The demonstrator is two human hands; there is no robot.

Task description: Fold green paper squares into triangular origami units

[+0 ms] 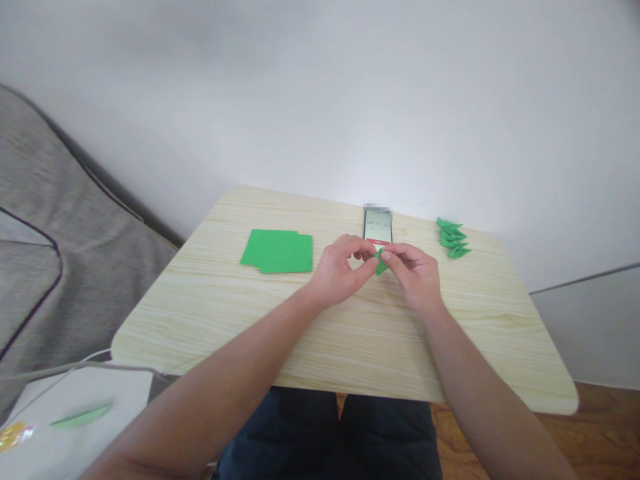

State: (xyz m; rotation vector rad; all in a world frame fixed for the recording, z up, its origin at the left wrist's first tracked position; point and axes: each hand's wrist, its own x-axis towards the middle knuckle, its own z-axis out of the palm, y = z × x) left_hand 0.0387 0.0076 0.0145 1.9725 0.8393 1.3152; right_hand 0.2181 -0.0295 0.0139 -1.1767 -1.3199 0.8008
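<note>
Between my two hands is a small folded piece of green paper (381,267), partly hidden by the fingers. My left hand (341,267) pinches its left side with thumb and forefinger. On the other side my right hand (416,270) grips it, thumb on top. Loose sheets of green paper (277,251) lie stacked, slightly out of line, to the left of my hands. Over at the right, several folded green paper pieces (453,239) with pointed ends sit in a column.
A phone (379,225) showing a timer lies just beyond my hands. The pale wooden table (370,347) meets a white wall at the back. At lower left, a white surface (115,400) holds a green paper piece (81,417) and cables. Grey fabric furniture (75,267) stands left.
</note>
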